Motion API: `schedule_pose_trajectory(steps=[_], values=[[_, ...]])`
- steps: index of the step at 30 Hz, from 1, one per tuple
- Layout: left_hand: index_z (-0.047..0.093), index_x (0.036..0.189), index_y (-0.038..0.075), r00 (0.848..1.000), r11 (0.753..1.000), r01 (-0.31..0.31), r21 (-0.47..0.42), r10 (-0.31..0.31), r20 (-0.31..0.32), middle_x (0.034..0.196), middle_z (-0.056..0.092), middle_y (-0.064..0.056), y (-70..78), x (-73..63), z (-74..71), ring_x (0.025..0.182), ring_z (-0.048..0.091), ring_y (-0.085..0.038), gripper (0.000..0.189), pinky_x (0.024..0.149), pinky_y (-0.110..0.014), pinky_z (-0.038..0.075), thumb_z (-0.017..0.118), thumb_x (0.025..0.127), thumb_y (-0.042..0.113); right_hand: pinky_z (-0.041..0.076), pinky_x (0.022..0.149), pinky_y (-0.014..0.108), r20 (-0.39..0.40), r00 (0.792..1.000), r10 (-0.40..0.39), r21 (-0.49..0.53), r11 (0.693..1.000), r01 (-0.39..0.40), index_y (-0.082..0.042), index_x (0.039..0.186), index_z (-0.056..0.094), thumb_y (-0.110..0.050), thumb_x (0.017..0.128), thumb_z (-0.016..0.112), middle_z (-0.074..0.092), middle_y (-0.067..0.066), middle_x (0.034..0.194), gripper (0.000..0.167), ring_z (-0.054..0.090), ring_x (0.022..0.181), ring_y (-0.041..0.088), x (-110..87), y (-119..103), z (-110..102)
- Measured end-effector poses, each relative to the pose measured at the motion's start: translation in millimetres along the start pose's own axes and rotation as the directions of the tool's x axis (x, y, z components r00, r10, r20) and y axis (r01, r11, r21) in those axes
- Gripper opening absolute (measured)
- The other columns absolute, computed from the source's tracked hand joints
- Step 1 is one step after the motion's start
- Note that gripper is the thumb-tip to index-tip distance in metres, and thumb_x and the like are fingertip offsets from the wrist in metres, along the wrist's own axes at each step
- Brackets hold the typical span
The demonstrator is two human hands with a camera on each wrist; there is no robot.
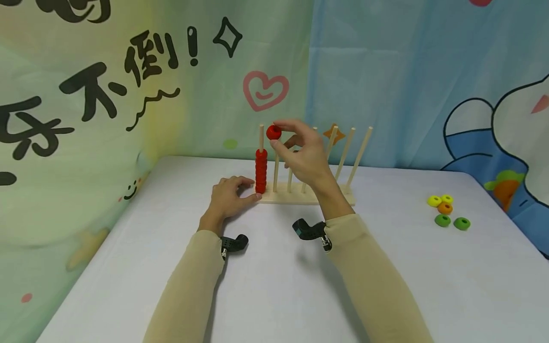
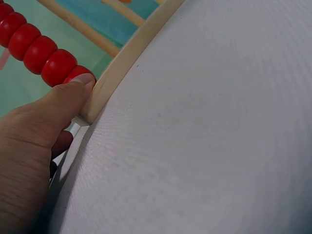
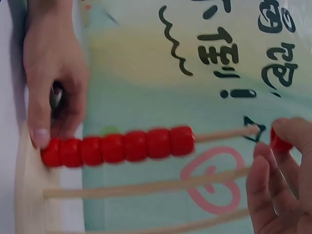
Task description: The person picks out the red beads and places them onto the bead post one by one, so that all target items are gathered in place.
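A red bead (image 1: 273, 132) is pinched between the thumb and fingers of my right hand (image 1: 306, 155). It is raised beside the top of the leftmost peg (image 1: 261, 136) of a wooden peg rack (image 1: 287, 198), apart from it. Several red beads (image 1: 260, 171) are stacked on that peg, leaving its upper part bare. My left hand (image 1: 227, 197) grips the left end of the rack's base. In the left wrist view, its thumb (image 2: 80, 80) presses at the base's edge by the lowest bead, the other fingers partly hidden behind. My right hand covers part of the other pegs in the head view.
Loose beads lie on the white table (image 1: 386, 267) to the right: yellow beads (image 1: 434, 200), an orange bead (image 1: 445, 208) and green beads (image 1: 462, 223). More pegs (image 1: 359, 157) rise from the rack's right side. A printed curtain (image 1: 386, 85) hangs behind the table.
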State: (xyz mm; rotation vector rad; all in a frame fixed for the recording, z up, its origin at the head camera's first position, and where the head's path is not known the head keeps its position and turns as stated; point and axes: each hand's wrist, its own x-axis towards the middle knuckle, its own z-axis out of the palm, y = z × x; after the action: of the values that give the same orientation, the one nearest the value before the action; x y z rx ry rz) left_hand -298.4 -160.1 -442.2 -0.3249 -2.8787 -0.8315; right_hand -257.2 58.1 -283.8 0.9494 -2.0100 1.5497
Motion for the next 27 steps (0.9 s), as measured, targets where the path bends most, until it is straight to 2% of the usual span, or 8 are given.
schedule_pose_trajectory(steps=[2, 5, 9, 12, 16, 22, 26, 27], values=[[0.065, 0.127, 0.025, 1.000, 1.000, 0.002, -0.006, -0.002, 0.000, 0.124, 0.064, 0.003, 0.5, 0.9, 1.6, 0.115, 0.049, -0.024, 0.057, 0.101, -0.050, 0.031, 0.065, 0.084, 0.062, 0.049, 0.046, 0.031, -0.020, 1.000, 0.013, -0.016, 1.000, -0.013, 0.003, 0.126, 0.060, 0.003, 0.090, 0.066, 0.061, 0.021, 0.124, 0.036, 0.062, 0.065, 0.036, 2.3, 3, 6], [0.065, 0.126, 0.025, 1.000, 1.000, -0.005, -0.015, 0.005, 0.000, 0.123, 0.065, 0.003, 2.7, 1.5, 3.7, 0.115, 0.049, -0.023, 0.056, 0.101, -0.050, 0.032, 0.066, 0.084, 0.061, 0.046, 0.046, 0.031, -0.055, 0.998, 0.039, -0.046, 0.998, -0.041, -0.007, 0.129, 0.061, -0.004, 0.092, 0.067, 0.061, 0.012, 0.127, 0.038, 0.061, 0.064, 0.033, 6.6, 16, 12], [0.065, 0.126, 0.025, 1.000, 1.000, -0.009, -0.023, 0.009, -0.001, 0.122, 0.065, 0.004, 5.3, 1.0, 4.3, 0.114, 0.049, -0.023, 0.055, 0.100, -0.049, 0.032, 0.066, 0.084, 0.061, 0.046, 0.047, 0.030, -0.092, 0.995, 0.047, -0.092, 0.994, -0.055, -0.017, 0.125, 0.065, -0.012, 0.092, 0.069, 0.064, 0.001, 0.119, 0.033, 0.061, 0.059, 0.027, 13.8, 29, 19], [0.066, 0.125, 0.025, 1.000, 0.999, -0.010, -0.030, 0.010, -0.005, 0.121, 0.065, 0.004, 6.1, 0.5, 3.7, 0.114, 0.049, -0.022, 0.054, 0.101, -0.050, 0.031, 0.066, 0.084, 0.060, 0.049, 0.046, 0.031, -0.105, 0.993, 0.051, -0.122, 0.990, -0.064, -0.016, 0.121, 0.067, -0.013, 0.093, 0.068, 0.064, -0.002, 0.111, 0.028, 0.061, 0.055, 0.023, 16.2, 30, 22], [0.066, 0.125, 0.024, 1.000, 0.999, -0.019, -0.030, 0.019, -0.005, 0.122, 0.065, 0.004, 6.1, 0.8, 2.1, 0.115, 0.048, -0.023, 0.054, 0.101, -0.050, 0.031, 0.066, 0.084, 0.059, 0.050, 0.045, 0.031, -0.126, 0.991, 0.050, -0.144, 0.987, -0.068, -0.013, 0.120, 0.067, -0.011, 0.093, 0.067, 0.063, -0.003, 0.109, 0.028, 0.061, 0.051, 0.019, 17.8, 29, 25], [0.065, 0.126, 0.024, 1.000, 1.000, -0.004, -0.010, 0.004, -0.002, 0.124, 0.064, 0.003, 0.8, -0.7, -1.3, 0.116, 0.049, -0.024, 0.055, 0.101, -0.050, 0.032, 0.065, 0.084, 0.059, 0.051, 0.044, 0.028, -0.116, 0.992, 0.043, -0.162, 0.985, -0.061, -0.011, 0.120, 0.066, -0.010, 0.092, 0.067, 0.063, 0.000, 0.109, 0.027, 0.061, 0.051, 0.014, 23.5, 30, 31], [0.065, 0.126, 0.025, 1.000, 1.000, -0.004, -0.010, 0.004, -0.009, 0.123, 0.064, 0.004, -1.8, -2.1, -1.0, 0.116, 0.049, -0.023, 0.054, 0.101, -0.050, 0.032, 0.065, 0.084, 0.060, 0.052, 0.045, 0.029, -0.099, 0.992, 0.079, -0.172, 0.980, -0.095, -0.013, 0.121, 0.066, -0.011, 0.092, 0.068, 0.064, -0.001, 0.111, 0.029, 0.060, 0.050, 0.011, 24.8, 31, 33], [0.065, 0.126, 0.026, 1.000, 1.000, -0.001, -0.009, 0.001, -0.014, 0.122, 0.064, 0.004, -1.8, -2.5, -0.4, 0.116, 0.049, -0.023, 0.054, 0.101, -0.050, 0.032, 0.066, 0.084, 0.059, 0.052, 0.045, 0.029, -0.091, 0.992, 0.092, -0.171, 0.979, -0.106, -0.014, 0.123, 0.065, -0.013, 0.092, 0.068, 0.064, -0.002, 0.115, 0.031, 0.060, 0.050, 0.011, 24.5, 32, 33]])
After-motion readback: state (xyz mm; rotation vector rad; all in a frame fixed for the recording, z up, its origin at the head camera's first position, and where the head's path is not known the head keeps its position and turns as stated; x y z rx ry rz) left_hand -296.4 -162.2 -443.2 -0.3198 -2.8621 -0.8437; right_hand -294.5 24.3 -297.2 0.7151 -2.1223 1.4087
